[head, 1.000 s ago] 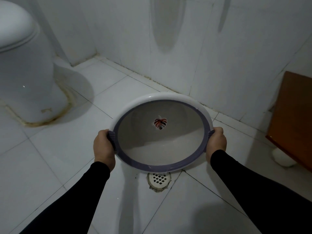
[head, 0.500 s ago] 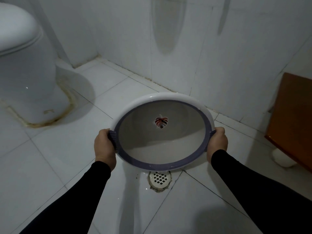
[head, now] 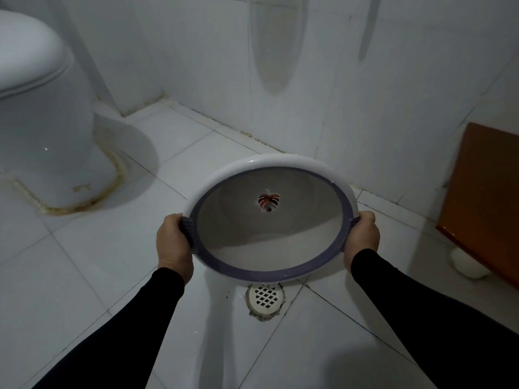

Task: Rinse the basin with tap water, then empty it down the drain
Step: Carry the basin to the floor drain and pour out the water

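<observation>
Both hands grasp the basin by its ribbed purple side handles, the left hand and the right hand curled around opposite edges. The basin is held in the air, tipped toward the person, its lower rim just above the floor drain in the white tiled floor. A toilet stands to the left.

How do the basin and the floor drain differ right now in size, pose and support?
The basin is far wider than the floor drain. The basin is tilted, its low rim above the drain, while the drain lies flat in the tiled floor. The basin is carried off the floor by the left hand and right hand at its purple handles; the drain is fixed and untouched. The basin's inside is smooth with a leaf print; the drain is a grille. Both are round and whitish.
</observation>
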